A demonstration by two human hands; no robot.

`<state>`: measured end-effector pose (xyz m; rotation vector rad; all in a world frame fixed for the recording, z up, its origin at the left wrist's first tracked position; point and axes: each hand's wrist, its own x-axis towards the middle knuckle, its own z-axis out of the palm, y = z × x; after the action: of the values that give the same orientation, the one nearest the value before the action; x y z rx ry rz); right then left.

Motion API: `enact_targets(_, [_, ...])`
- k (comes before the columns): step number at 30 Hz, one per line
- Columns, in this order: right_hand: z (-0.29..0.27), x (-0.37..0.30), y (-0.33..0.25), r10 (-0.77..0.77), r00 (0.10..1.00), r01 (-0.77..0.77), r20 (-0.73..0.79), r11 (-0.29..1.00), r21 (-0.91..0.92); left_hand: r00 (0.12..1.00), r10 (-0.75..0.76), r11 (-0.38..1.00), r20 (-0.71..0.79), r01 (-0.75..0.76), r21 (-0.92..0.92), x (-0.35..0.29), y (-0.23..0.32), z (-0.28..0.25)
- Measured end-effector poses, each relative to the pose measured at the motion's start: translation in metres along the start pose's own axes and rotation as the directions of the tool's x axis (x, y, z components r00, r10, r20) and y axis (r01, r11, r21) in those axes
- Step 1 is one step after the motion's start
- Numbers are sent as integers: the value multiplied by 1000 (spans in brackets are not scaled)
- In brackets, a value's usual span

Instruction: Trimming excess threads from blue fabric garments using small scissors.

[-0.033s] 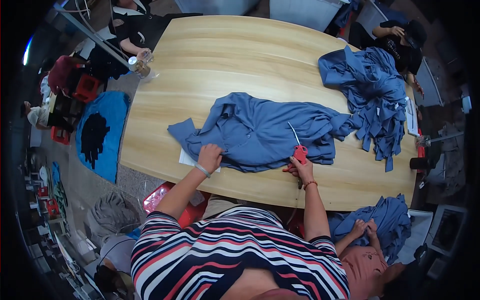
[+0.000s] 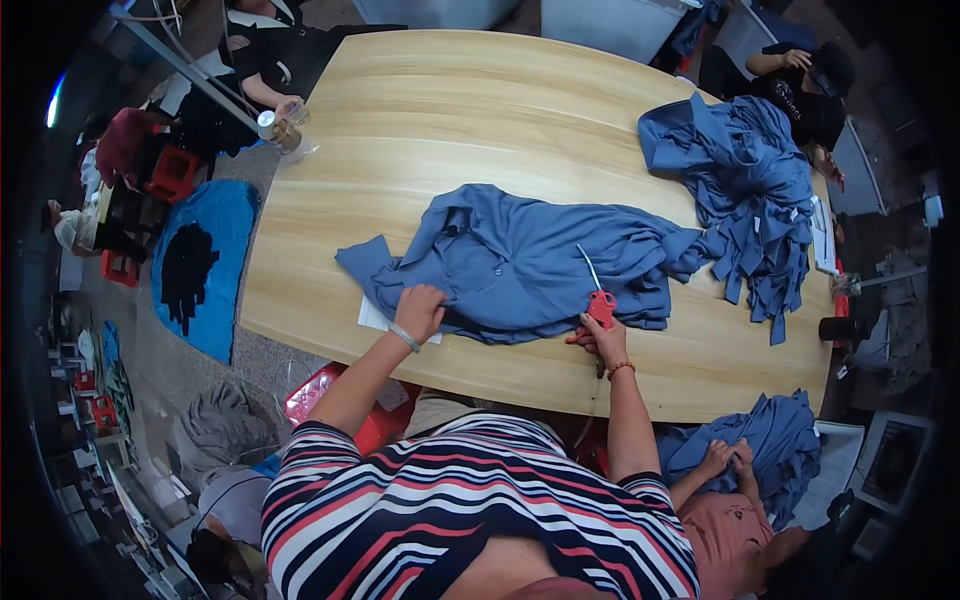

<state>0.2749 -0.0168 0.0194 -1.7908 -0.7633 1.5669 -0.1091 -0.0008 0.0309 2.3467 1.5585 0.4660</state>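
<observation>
**Scissors at the edge of the blue garment**

Head view: the person leans over an oval wooden table (image 2: 480,130). The left hand (image 2: 420,310) lies flat, fingers spread, and presses down the near left part of a blue garment (image 2: 530,265) that is spread across the table in front of the person. Under that corner a white sheet of paper (image 2: 372,318) shows. The right hand (image 2: 603,340) is closed around the red handles of a pair of scissors (image 2: 597,295); the blades point away over the cloth, and it is not possible to tell whether they are parted.

As for containers, a clear glass jar (image 2: 283,122) stands at the far left table edge; its content cannot be seen. A heap of blue garments (image 2: 745,180) lies at the right end of the table.
</observation>
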Motion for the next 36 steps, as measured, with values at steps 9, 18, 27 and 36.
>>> enact_targets(9, [-12,-5,6,-19,999,18,-27,1000,-15,925,-32,996,-378,59,60,111,-25,0])
enact_targets(18, [-2,-11,4,-16,999,16,30,1000,22,957,-151,964,-247,87,-252,125,-59,26])
enact_targets(27, [-9,-12,-4,23,999,-26,49,998,64,875,-415,465,-251,-33,-884,151,-8,-40])
enact_targets(36, [-2,-11,-7,31,996,-36,87,998,50,822,-330,942,-465,256,-216,53,-63,82])
